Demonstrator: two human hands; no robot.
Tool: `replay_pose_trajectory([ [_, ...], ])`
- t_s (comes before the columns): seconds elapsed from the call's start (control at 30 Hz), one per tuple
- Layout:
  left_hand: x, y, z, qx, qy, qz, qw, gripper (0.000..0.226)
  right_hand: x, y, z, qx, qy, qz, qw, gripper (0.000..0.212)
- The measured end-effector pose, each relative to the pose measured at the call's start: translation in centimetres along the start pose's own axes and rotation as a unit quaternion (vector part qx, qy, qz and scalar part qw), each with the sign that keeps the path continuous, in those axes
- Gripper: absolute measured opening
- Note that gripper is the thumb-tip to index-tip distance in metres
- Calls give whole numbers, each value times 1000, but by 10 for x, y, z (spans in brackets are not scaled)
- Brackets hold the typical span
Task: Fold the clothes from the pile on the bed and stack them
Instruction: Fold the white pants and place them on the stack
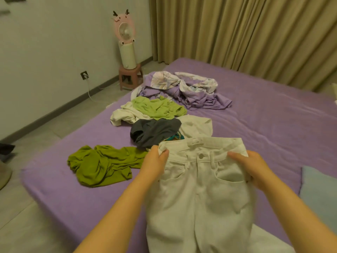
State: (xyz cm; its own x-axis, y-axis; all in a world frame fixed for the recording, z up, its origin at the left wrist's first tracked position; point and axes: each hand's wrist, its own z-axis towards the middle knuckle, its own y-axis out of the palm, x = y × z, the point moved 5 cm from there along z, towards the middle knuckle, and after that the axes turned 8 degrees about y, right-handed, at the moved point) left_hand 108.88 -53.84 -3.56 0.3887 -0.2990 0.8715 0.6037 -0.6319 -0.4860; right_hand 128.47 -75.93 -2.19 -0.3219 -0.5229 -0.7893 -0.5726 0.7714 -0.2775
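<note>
Now held white trousers (200,189) up by the waistband, left hand (155,163) and right hand (255,168) each gripping a side; probably next needed halving lengthwise.

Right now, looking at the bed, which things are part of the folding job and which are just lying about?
Part of the job:
white trousers, held at the waistband by the left hand and right hand
olive green garment
dark grey garment
light green garment
white garment

Just lying about:
pink fan on a stool
curtain
purple bedding heap
</note>
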Motion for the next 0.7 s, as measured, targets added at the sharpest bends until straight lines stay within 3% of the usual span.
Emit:
replay_pose_trajectory([
  [0.1, 64, 7, -1, -90, 37, 19, 995, 23, -26, -47, -41, 28, -19, 57, 998, 14],
  [0.17, 111, 10, -5, -104, 77, 38, 991, 19, -42, -80, -69, 52, -35, 89, 994, 15],
  [0.3, 213, 10, -14, -70, 180, 15, 981, 30, -81, -139, -126, 87, -80, 153, 981, 21],
  [0.43, 307, 8, -31, -21, 222, -120, 967, 38, -133, -175, -184, 129, -176, 246, 944, 16],
  [0.7, 436, 21, -80, -59, 265, -308, 912, 33, -212, -160, -286, 174, -385, 122, 898, 9],
])
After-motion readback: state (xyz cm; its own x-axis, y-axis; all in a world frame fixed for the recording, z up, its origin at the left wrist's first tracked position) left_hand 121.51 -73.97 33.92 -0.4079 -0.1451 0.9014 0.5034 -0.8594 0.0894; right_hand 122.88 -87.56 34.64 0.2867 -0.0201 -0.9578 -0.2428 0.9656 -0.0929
